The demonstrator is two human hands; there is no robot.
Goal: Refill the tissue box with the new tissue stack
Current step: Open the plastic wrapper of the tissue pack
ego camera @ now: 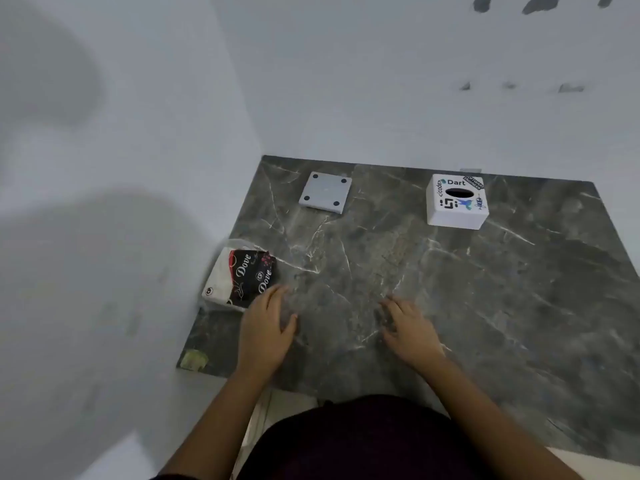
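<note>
Marble desk: both hands flat and empty, left hand just beside the tissue pack at the left edge, right hand mid-desk, white box far right.

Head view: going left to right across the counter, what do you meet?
Tissue pack → left hand → grey plate → right hand → tissue box.

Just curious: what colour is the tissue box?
White with stickers, tissue box, seen from the head view.
</note>
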